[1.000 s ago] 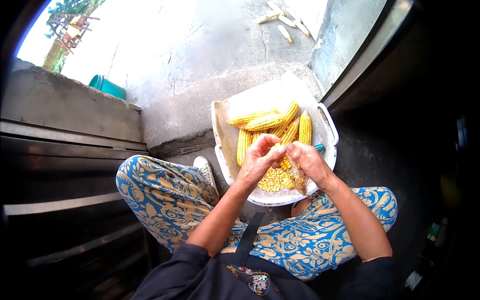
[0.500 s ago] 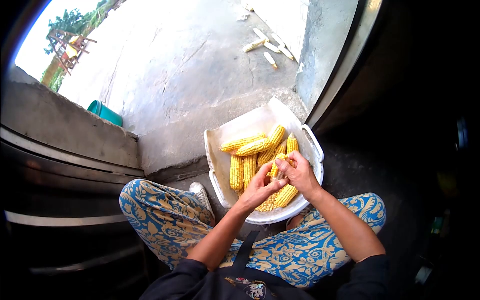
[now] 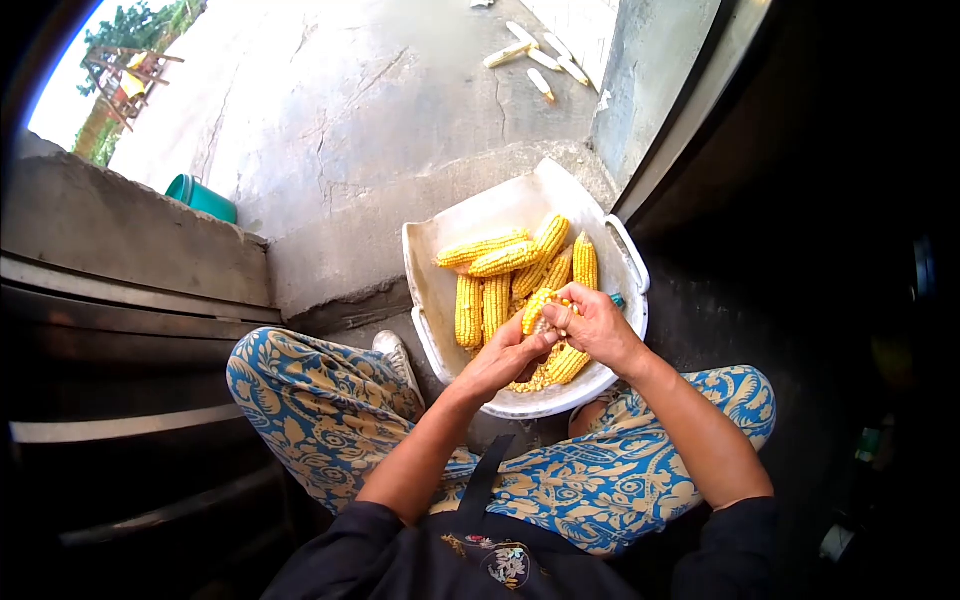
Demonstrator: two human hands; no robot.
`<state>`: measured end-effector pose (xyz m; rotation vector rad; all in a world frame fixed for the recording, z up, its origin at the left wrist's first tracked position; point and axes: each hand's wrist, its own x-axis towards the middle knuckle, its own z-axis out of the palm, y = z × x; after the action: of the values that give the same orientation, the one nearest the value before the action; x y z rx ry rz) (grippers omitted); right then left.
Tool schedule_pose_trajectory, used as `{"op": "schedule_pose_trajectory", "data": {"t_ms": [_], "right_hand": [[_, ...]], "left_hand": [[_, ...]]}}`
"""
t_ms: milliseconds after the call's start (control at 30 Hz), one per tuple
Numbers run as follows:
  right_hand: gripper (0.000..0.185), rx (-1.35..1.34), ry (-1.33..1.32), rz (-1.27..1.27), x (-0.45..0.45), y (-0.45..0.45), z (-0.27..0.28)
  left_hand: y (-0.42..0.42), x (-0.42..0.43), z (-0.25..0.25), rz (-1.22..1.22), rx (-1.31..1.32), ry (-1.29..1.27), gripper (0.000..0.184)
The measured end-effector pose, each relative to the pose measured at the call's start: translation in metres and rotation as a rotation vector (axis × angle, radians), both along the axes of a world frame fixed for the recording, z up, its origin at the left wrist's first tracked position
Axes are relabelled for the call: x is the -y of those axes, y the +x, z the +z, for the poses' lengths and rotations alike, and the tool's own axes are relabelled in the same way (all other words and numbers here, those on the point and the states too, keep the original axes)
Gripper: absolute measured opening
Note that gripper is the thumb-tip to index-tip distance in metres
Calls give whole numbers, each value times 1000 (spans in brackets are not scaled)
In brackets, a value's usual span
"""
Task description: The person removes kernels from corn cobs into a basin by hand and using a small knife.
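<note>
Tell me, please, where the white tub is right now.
In the head view, the white tub sits slightly right of centre, beneath the left hand and right hand, just beyond the patterned trousers.

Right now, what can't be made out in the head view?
Head view: held corn ear, underside hidden by left hand and right hand.
Head view: teal object by right hand, too small to identify.
Head view: white tub, floor hidden under corn ears and kernels.
Head view: green item, far right, dim in shadow.

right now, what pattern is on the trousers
The trousers are blue with cream leafy swirls, clearest in the head view.
</note>
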<state>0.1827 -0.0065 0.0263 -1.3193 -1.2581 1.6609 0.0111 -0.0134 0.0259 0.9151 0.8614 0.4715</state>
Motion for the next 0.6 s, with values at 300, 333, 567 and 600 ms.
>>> {"op": "schedule_pose_trajectory", "data": {"t_ms": [300, 333, 567, 600], "right_hand": [[19, -182, -111, 59, 3, -5, 7], [21, -178, -128, 68, 2, -6, 14], [27, -111, -91, 54, 1, -10, 10], [25, -126, -110, 66, 0, -9, 12]], "left_hand": [[-20, 8, 7, 43, -125, 31, 24], [-19, 7, 11, 63, -142, 33, 27], [-14, 16, 4, 54, -291, 234, 27], [-14, 18, -3, 78, -293, 271, 27]]}}
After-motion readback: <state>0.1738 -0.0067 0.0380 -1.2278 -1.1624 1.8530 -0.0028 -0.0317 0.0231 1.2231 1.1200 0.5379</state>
